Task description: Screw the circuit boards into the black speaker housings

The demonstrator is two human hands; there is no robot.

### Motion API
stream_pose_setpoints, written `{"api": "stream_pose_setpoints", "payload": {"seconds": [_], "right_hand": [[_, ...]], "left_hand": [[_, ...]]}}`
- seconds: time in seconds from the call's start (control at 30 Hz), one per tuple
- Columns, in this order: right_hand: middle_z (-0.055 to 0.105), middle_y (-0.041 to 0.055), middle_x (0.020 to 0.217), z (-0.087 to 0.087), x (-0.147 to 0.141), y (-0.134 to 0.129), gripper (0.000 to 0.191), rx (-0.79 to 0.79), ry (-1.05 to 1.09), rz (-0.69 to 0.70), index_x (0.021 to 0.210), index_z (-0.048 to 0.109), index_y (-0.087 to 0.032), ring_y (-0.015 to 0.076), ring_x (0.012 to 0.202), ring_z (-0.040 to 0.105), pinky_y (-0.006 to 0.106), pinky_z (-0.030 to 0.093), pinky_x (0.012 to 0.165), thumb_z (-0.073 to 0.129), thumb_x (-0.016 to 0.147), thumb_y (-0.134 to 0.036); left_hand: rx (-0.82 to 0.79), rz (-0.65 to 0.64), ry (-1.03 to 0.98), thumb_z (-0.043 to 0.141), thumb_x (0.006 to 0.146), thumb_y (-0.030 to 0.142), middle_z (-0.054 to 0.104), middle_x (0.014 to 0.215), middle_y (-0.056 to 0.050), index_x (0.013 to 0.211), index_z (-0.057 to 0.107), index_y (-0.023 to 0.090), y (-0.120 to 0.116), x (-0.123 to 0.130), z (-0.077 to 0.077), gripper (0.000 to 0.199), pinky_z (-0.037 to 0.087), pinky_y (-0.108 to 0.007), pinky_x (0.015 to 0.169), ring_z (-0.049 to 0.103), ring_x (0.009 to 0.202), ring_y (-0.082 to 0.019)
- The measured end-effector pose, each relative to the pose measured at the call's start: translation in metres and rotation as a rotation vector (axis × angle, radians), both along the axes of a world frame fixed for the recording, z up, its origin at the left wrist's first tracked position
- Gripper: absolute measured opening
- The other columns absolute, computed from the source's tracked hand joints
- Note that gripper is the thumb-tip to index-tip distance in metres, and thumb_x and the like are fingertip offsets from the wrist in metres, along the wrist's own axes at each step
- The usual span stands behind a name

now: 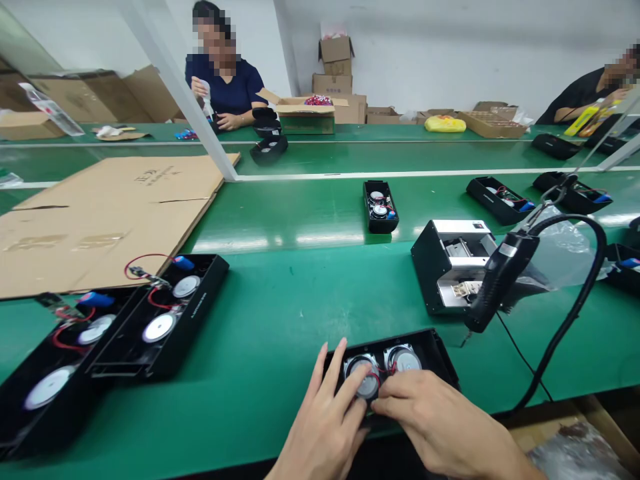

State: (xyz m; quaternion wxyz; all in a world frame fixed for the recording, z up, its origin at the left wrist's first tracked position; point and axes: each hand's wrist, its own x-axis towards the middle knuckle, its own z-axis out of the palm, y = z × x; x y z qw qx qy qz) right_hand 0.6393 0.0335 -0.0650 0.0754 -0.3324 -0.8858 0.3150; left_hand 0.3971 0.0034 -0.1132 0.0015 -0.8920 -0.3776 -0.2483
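Observation:
In front of me lies a black speaker housing (443, 360) with two round silver speakers (403, 360) and red wires inside. My left hand (333, 417) rests over its left end, fingers stretched and apart, some reaching onto the left speaker. Beside it, my right hand (435, 413) has its fingers bent and pressed together at the near inner edge of the housing. What those fingertips pinch, if anything, is hidden behind the hand.
A black electric screwdriver (503, 280) hangs at right before a silver-and-black machine (453, 267). Two open housings (195, 320) with speakers and blue batteries lie at left by a cardboard sheet (115, 213). Another housing (381, 208) sits farther back. Co-workers (225, 93) sit across.

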Motion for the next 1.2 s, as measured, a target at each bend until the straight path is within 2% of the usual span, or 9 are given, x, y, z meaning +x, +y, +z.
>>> {"api": "stream_pose_setpoints", "payload": {"seconds": [0.17, 0.3, 0.43, 0.57, 0.67, 0.8, 0.87, 0.97, 1.2], "right_hand": [[0.079, 0.0081, 0.108, -0.003, -0.001, -0.003, 0.029, -0.007, 0.086, -0.063, 0.113, 0.078, -0.021, 0.0230, 0.098, 0.073, 0.036, 0.058, 0.096, 0.057, 0.094, -0.011], [0.078, 0.0055, 0.104, -0.004, -0.002, -0.005, 0.029, 0.009, 0.075, -0.071, 0.110, 0.077, -0.023, 0.0219, 0.094, 0.072, 0.036, 0.058, 0.095, 0.056, 0.095, -0.009], [0.077, 0.0061, 0.108, 0.000, -0.005, -0.004, 0.027, 0.071, 0.016, -0.071, 0.114, 0.073, -0.022, 0.0230, 0.097, 0.071, 0.038, 0.055, 0.096, 0.057, 0.096, -0.008], [0.077, 0.0097, 0.110, 0.014, -0.011, 0.019, 0.030, 0.132, -0.093, -0.055, 0.120, 0.071, -0.018, 0.0258, 0.099, 0.071, 0.045, 0.051, 0.100, 0.056, 0.096, -0.007], [0.078, 0.0092, 0.111, 0.026, -0.017, 0.051, 0.028, 0.025, -0.117, -0.054, 0.114, 0.075, -0.019, 0.0273, 0.101, 0.072, 0.040, 0.050, 0.093, 0.067, 0.088, -0.011], [0.078, 0.0034, 0.085, 0.039, -0.024, 0.082, 0.029, -0.158, -0.106, -0.072, 0.105, 0.080, -0.019, 0.0192, 0.071, 0.068, 0.029, 0.039, 0.063, 0.071, 0.078, -0.012], [0.072, 0.0000, 0.071, 0.044, -0.026, 0.088, 0.030, -0.197, -0.123, -0.087, 0.103, 0.082, -0.019, 0.0153, 0.057, 0.057, 0.028, 0.031, 0.055, 0.072, 0.076, -0.012], [0.062, -0.0033, 0.062, 0.047, -0.028, 0.088, 0.024, -0.198, -0.124, -0.096, 0.094, 0.082, -0.020, 0.0131, 0.053, 0.047, 0.027, 0.028, 0.052, 0.074, 0.072, -0.013], [0.069, 0.0030, 0.073, 0.035, -0.029, 0.078, 0.022, -0.105, -0.182, -0.089, 0.100, 0.078, -0.018, 0.0179, 0.060, 0.058, 0.029, 0.029, 0.054, 0.076, 0.079, -0.024]], "left_hand": [[0.037, 0.001, 0.015, 0.071, 0.095, 0.023, 0.068, 0.147, -0.008, 0.098, 0.075, 0.018, 0.002, 0.000, 0.000, 0.007, 0.013, -0.057, 0.141, 0.016, 0.168, -0.039], [0.020, -0.037, 0.068, 0.073, 0.091, 0.021, 0.066, 0.152, -0.005, 0.105, 0.077, 0.019, 0.004, -0.003, -0.001, 0.015, 0.004, -0.058, 0.141, 0.013, 0.169, -0.039], [-0.134, -0.057, 0.043, 0.082, 0.083, 0.023, 0.070, 0.146, -0.006, 0.111, 0.078, 0.023, 0.018, -0.003, 0.001, 0.029, 0.021, -0.071, 0.134, 0.032, 0.162, -0.046], [-0.462, -0.094, 0.013, 0.092, 0.076, 0.027, 0.074, 0.142, -0.002, 0.108, 0.083, 0.031, 0.057, -0.004, 0.020, 0.034, 0.033, -0.073, 0.125, 0.049, 0.151, -0.047], [-0.734, -0.110, 0.001, 0.095, 0.074, 0.036, 0.073, 0.143, 0.000, 0.083, 0.083, 0.027, 0.093, -0.006, 0.041, 0.017, 0.042, -0.058, 0.122, 0.059, 0.142, -0.040], [-0.975, -0.053, -0.057, 0.096, 0.067, 0.044, 0.074, 0.138, 0.000, 0.064, 0.073, 0.021, 0.119, -0.007, 0.057, 0.033, 0.056, -0.034, 0.093, 0.072, 0.114, -0.027], [-1.024, -0.023, -0.065, 0.096, 0.064, 0.046, 0.075, 0.136, 0.001, 0.061, 0.068, 0.021, 0.121, -0.006, 0.059, 0.037, 0.054, -0.031, 0.085, 0.072, 0.107, -0.025], [-1.045, -0.016, -0.071, 0.095, 0.064, 0.046, 0.073, 0.139, 0.003, 0.059, 0.066, 0.021, 0.120, -0.005, 0.059, 0.039, 0.052, -0.031, 0.083, 0.071, 0.110, -0.026], [-1.038, -0.086, -0.091, 0.095, 0.068, 0.038, 0.073, 0.139, 0.001, 0.061, 0.071, 0.021, 0.121, -0.007, 0.058, 0.030, 0.051, -0.033, 0.090, 0.070, 0.115, -0.027]]}}
